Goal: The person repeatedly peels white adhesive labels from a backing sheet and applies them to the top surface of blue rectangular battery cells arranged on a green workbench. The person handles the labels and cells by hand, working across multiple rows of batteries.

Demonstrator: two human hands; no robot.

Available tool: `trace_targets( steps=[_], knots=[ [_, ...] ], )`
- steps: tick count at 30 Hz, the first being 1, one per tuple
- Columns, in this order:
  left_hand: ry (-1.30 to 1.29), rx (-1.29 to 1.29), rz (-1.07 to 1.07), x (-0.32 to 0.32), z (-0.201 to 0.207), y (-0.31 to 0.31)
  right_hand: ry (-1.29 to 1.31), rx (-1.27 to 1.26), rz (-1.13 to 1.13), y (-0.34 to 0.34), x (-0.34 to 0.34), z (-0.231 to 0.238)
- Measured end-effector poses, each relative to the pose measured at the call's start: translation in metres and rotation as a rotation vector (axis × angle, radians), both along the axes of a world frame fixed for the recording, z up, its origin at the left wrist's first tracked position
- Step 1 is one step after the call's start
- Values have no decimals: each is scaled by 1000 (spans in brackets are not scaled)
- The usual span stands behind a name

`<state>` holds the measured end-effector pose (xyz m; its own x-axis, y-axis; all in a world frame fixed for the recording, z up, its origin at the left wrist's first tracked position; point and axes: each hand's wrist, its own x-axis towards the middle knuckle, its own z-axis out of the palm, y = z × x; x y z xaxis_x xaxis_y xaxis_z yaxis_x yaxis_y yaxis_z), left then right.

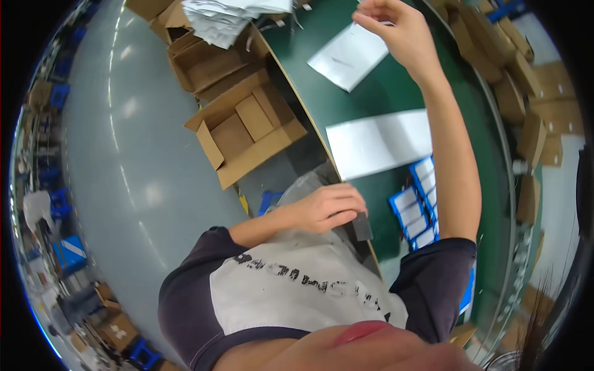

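Note:
My right hand (pixel 396 25) reaches out over the far part of the green table (pixel 380 93), thumb and fingers drawn together. Whatever it pinches, if anything, is too small to make out. Just below those fingers lies a white flat sheet or bag (pixel 346 59) with a dark mark. Closer to me is a wider white sheet (pixel 377 143). My left hand (pixel 328 207) rests at the table's near edge with its fingers curled. A small grey rectangular piece (pixel 363 226) shows beside its fingertips; whether the hand grips it I cannot tell.
Several blue-and-white packs (pixel 411 213) lie near my right forearm. Left of the table stand an open cardboard box (pixel 247 130) and another box (pixel 210 62) behind it. White bags (pixel 226 18) are piled at the far left. More cartons (pixel 550 93) line the right side.

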<state>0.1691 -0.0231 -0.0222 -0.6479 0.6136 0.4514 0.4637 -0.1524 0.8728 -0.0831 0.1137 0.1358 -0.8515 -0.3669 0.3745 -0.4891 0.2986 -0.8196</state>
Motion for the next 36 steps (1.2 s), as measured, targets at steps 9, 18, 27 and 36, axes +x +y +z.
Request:
trace_targets(
  steps=[9, 18, 27, 36],
  knots=[
    [-84, 113, -14, -18, -15, -16, 126, 249, -1, -168, -167, -49],
    [-102, 159, -103, -27, -24, -15, 540, 547, -227, -175, -142, -54],
    [-256, 160, 110, -15, -8, -27, 541, 219, -76, -98, -49, 25],
    [-187, 206, 128, -23, 23, 3, 166, 160, -217, 41, 56, 7]
  ],
)
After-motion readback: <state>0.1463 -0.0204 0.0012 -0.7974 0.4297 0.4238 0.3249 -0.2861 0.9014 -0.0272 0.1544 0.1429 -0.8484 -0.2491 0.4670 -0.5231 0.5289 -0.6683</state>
